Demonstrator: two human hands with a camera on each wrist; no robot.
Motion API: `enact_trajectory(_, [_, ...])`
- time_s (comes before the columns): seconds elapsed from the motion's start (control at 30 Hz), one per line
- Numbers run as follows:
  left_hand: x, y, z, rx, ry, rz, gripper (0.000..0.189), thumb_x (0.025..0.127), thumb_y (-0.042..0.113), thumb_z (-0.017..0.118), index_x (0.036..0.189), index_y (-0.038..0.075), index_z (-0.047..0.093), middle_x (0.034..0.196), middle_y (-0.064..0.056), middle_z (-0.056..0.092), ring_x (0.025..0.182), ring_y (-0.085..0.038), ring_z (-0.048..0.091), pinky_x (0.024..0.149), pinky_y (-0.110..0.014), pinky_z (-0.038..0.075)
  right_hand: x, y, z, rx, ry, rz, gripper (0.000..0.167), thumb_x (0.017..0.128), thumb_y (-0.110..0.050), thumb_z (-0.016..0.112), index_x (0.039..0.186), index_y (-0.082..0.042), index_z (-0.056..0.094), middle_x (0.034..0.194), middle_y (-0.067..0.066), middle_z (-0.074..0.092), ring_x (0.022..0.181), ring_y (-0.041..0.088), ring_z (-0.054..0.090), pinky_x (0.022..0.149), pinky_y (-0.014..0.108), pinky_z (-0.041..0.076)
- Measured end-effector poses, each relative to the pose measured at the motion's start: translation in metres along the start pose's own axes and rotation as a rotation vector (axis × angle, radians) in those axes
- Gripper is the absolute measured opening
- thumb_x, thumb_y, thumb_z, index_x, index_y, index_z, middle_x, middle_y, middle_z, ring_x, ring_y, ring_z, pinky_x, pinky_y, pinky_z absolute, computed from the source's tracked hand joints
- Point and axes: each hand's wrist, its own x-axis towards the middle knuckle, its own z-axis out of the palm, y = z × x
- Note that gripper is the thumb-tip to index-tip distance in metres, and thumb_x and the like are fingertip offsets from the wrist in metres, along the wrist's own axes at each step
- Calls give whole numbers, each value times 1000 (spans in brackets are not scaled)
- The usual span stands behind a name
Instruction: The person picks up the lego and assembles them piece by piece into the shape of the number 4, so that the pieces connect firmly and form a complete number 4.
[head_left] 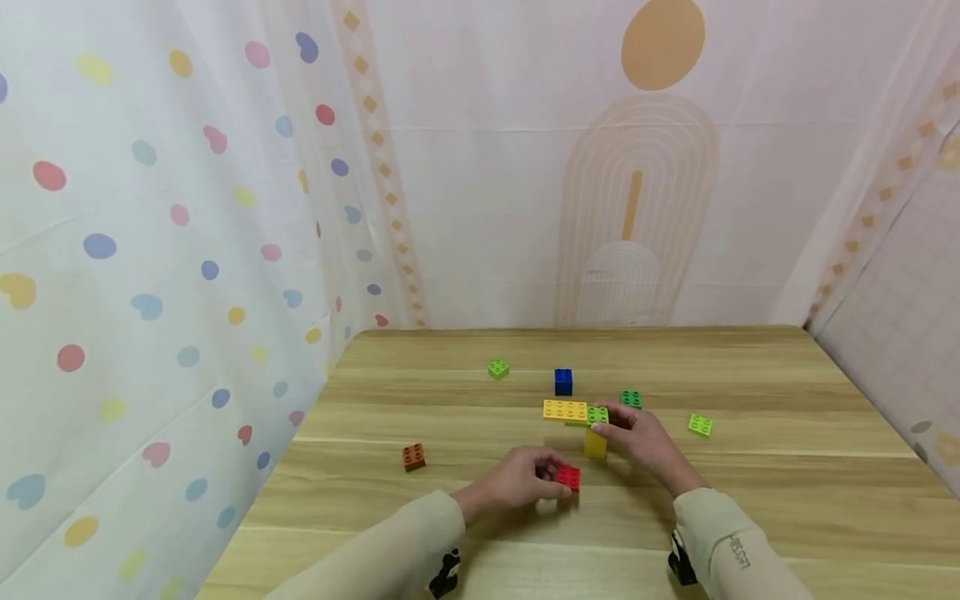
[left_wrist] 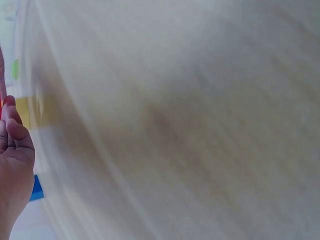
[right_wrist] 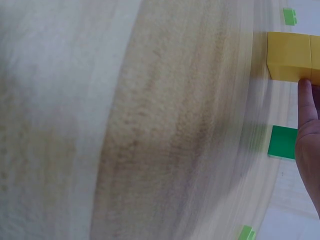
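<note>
My left hand [head_left: 521, 478] pinches a red toy brick [head_left: 569, 477] between thumb and fingers, low over the table. Just beyond it, my right hand [head_left: 645, 435] holds a small brick build by its upper right side. That build has a yellow column [head_left: 596, 443] at the bottom and a light green brick [head_left: 597, 414] on top. A long yellow brick [head_left: 564, 409] juts out to the left, with a strip of green under it. In the right wrist view, a finger [right_wrist: 306, 102] touches the yellow column [right_wrist: 290, 55]. The red brick is nearly cut off in the left wrist view.
Loose bricks lie around on the wooden table [head_left: 337, 533]: a brown one [head_left: 413, 457] at left, a blue one [head_left: 563, 382] and a light green one [head_left: 498, 369] behind, a dark green one [head_left: 632, 398] behind the right hand, another light green one [head_left: 701, 425] at right. Curtains surround the table.
</note>
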Motion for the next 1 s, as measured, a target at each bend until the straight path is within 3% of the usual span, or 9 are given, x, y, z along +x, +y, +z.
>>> enact_trajectory(0.23, [-1,-4,-9,-49,51,-40,28,85,12,79,112,10,71,89,1,66,77,-13,61,61,-27,51,0,0,0,2,1,-2,46,95,-30,69,134,-5,61,118,9,65,101,20,57,85,34,49])
enact_trajectory(0.67, [-8,-9,-28,-45,162,-29,30,84,16,79,112,7,71,89,0,66,81,-14,59,69,-25,49,0,1,0,-18,-1,-10,45,95,-29,69,133,-6,61,118,10,64,99,20,56,84,31,49])
enact_trajectory(1.0, [4,-15,-48,-39,229,-21,28,85,13,77,111,4,70,90,-2,65,82,-16,58,71,-26,49,-1,1,0,-28,-9,-23,45,96,-30,68,134,-6,60,119,10,64,100,19,56,83,30,49])
